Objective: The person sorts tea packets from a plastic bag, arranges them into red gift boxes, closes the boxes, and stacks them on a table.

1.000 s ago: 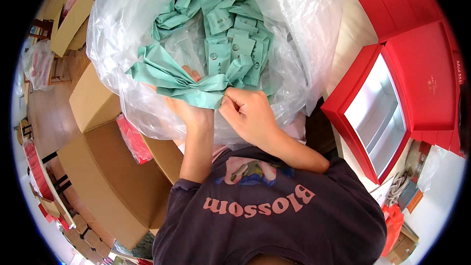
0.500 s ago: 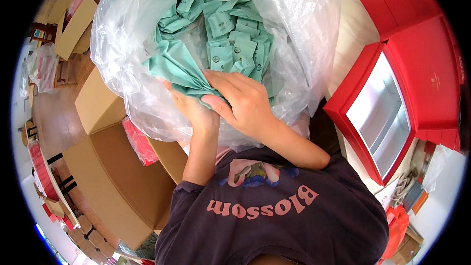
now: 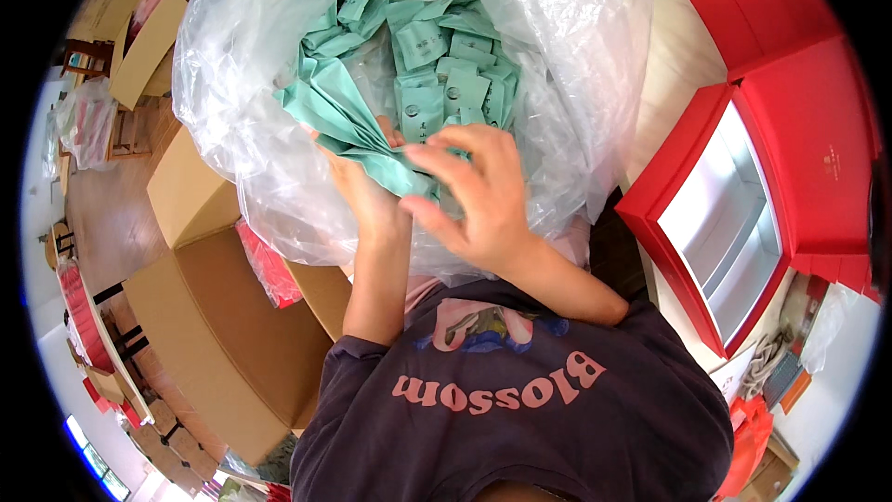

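A fanned stack of green packets (image 3: 339, 121) rests in my left hand (image 3: 370, 200), whose fingers are wrapped round it from below. My right hand (image 3: 491, 200) is at the near right end of the stack, its thumb and fingers spread apart; fingertips come close to the packet edges, and I cannot tell if they touch. Both hands are over the mouth of a large clear plastic bag (image 3: 581, 65). Inside it lie several more green packets (image 3: 423, 45), small and flat with dark print, piled along the far and right sides.
An open red box (image 3: 683, 153) with a pale, divided inside stands to the right on a light surface. At the left is an open cardboard box (image 3: 218, 316) with a red plastic-wrapped item (image 3: 268, 260) by it. An orange-red bag (image 3: 748, 432) sits at the lower right.
My right hand has let go of the stack's near end and drawn back to the right, its fingers spreading. The left hand still holds the packets in nearly the same place.
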The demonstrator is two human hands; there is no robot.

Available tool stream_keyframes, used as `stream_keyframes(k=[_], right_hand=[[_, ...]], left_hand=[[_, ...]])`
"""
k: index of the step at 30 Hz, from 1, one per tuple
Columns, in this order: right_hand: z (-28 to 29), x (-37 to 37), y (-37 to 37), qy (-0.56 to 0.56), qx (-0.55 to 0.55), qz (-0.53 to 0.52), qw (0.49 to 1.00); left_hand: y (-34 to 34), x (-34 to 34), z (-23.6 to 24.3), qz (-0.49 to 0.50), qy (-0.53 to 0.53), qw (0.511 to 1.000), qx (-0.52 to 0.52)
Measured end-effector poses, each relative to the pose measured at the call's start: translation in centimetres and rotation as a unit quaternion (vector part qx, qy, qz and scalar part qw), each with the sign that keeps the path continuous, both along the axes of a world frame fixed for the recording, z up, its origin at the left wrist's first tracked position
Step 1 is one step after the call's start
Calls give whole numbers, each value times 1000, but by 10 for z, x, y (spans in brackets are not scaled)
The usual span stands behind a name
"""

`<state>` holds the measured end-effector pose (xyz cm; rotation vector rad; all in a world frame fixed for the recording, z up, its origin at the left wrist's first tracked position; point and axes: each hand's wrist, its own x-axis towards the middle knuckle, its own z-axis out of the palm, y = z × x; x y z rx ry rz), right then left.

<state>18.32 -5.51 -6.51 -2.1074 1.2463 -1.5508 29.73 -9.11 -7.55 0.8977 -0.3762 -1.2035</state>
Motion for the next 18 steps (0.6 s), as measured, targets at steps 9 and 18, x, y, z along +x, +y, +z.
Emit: stream_keyframes(k=[9, 18], right_hand=[[-19, -9, 11, 128, -96, -23, 987], [5, -14, 2, -20, 44, 55, 997]], left_hand=[[-6, 19, -18, -81, 132, 986, -54], [-2, 7, -17, -61, -18, 995, -81]])
